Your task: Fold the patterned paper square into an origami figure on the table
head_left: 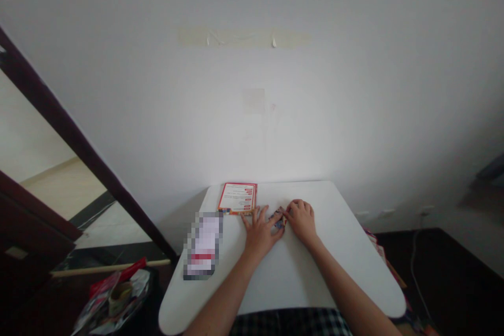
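On a small white table [338,252] both of my hands meet over a small patterned folded paper [277,218]. My left hand [260,231] lies with its fingers spread flat on the table, its thumb side touching the paper. My right hand [302,219] has its fingers curled and pinched onto the paper's right edge. Most of the paper is hidden between the hands.
A red-bordered printed card [238,198] lies at the table's far edge by the white wall. A blurred-out flat object [203,245] rests on the table's left side. Bags and packaging [114,294] sit on the dark floor to the left, beside a dark door frame.
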### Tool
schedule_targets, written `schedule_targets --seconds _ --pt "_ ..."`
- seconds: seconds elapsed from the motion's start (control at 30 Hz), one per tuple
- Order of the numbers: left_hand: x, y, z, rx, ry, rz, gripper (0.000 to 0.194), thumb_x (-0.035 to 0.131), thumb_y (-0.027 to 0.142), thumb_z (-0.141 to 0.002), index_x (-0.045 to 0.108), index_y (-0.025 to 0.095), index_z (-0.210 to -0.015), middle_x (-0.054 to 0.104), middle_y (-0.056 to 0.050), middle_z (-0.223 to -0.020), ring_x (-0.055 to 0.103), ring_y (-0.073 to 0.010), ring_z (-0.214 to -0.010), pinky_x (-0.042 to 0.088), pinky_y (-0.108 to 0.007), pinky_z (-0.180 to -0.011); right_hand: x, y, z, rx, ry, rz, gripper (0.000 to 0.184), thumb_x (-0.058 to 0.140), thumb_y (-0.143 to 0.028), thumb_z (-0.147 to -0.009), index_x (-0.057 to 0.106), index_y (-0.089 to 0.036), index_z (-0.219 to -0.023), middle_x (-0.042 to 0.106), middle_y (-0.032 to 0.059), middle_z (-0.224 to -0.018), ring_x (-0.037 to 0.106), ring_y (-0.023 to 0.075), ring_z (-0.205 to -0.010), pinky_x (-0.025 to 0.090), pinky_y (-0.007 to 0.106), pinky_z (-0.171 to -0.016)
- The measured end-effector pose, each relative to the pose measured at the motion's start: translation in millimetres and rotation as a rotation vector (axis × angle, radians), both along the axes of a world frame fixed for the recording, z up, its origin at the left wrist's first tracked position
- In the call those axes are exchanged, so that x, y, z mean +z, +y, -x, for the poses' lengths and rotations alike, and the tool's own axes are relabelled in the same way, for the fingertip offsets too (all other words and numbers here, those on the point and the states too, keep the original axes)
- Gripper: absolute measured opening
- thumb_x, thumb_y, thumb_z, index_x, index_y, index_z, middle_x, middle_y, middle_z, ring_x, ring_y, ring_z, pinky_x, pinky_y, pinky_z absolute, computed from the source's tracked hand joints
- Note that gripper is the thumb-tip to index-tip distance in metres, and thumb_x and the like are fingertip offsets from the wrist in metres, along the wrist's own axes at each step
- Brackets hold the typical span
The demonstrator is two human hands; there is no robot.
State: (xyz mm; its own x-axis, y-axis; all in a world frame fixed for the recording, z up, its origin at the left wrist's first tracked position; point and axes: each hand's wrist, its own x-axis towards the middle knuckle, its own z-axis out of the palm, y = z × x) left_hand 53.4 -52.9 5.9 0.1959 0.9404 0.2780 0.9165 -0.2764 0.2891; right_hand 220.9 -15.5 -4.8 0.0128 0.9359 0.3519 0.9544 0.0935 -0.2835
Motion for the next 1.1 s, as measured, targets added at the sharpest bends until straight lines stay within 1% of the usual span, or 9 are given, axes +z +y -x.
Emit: schedule_targets --seconds 0.13,0.23,0.4,0.57,0.73,0.9,1.1 --pt "-2.5 0.6 0.0 0.004 0.011 -0.013 0.044 0.055 0.062 -0.085 0.057 0.053 -0.129 0.046 -0.001 -0.149 0.029 -0.0345 -0.140 -0.006 -0.072 -0.112 -1.2 -0.1 0.4 0.000 -0.005 -0.006 0.023 0.058 -0.046 -0.091 0.066 -0.026 -0.098 0.060 0.0058 -0.118 0.048 0.0257 -0.112 0.033 0.040 -0.101" --pt "-2.4 0.2 -0.2 0.014 0.005 -0.015 0.046 0.056 0.062 -0.084 0.057 0.052 -0.129 0.046 -0.002 -0.149 0.029 -0.0345 -0.140 -0.007 -0.072 -0.111 -3.1 0.0 -1.4 0.020 0.020 -0.025 0.020 0.058 -0.044 -0.091 0.067 -0.027 -0.099 0.060 0.0051 -0.117 0.048 0.0253 -0.111 0.033 0.041 -0.101" --pt "-0.8 -0.7 -0.3 0.041 0.007 -0.017 0.049 0.058 0.063 -0.083 0.055 0.053 -0.131 0.044 -0.003 -0.150 0.029 -0.0363 -0.140 -0.004 -0.074 -0.110 -7.6 2.3 -10.8 0.057 0.186 -0.031 0.018 0.054 -0.035 -0.092 0.069 -0.027 -0.099 0.062 0.0050 -0.111 0.051 0.0228 -0.108 0.036 0.037 -0.098" --pt "-1.4 -0.2 -0.3 0.066 0.012 -0.013 0.051 0.059 0.064 -0.081 0.053 0.055 -0.131 0.043 -0.002 -0.151 0.026 -0.0368 -0.142 -0.002 -0.076 -0.109 -12.8 5.8 -18.1 0.088 0.320 -0.061 0.018 0.057 -0.030 -0.088 0.073 -0.026 -0.093 0.064 0.0052 -0.106 0.053 0.0220 -0.107 0.037 0.035 -0.098" --pt "-1.8 -0.3 -0.3 0.064 -0.002 -0.017 0.050 0.059 0.064 -0.081 0.054 0.055 -0.130 0.043 -0.002 -0.151 0.025 -0.0381 -0.142 0.000 -0.077 -0.108 -15.8 7.4 -18.2 0.099 0.331 -0.068 0.015 0.063 -0.030 -0.083 0.077 -0.027 -0.088 0.065 0.0051 -0.106 0.054 0.0225 -0.107 0.037 0.035 -0.098" --pt "-0.6 -1.6 -0.8 0.069 -0.007 -0.011 0.050 0.058 0.063 -0.082 0.053 0.054 -0.131 0.044 -0.002 -0.151 0.024 -0.0366 -0.143 0.000 -0.075 -0.110 -15.9 7.0 -17.4 0.091 0.299 -0.077 0.014 0.065 -0.029 -0.081 0.078 -0.030 -0.086 0.065 0.0049 -0.106 0.053 0.0230 -0.107 0.038 0.034 -0.097" --pt "-0.6 -1.1 -0.7 0.070 0.001 -0.005 0.053 0.059 0.064 -0.081 0.052 0.055 -0.133 0.044 -0.002 -0.151 0.025 -0.0374 -0.143 -0.002 -0.075 -0.110 -14.7 6.2 -15.0 0.068 0.272 -0.099 0.014 0.066 -0.030 -0.082 0.079 -0.029 -0.086 0.065 0.0072 -0.102 0.053 0.0233 -0.105 0.039 0.033 -0.095"
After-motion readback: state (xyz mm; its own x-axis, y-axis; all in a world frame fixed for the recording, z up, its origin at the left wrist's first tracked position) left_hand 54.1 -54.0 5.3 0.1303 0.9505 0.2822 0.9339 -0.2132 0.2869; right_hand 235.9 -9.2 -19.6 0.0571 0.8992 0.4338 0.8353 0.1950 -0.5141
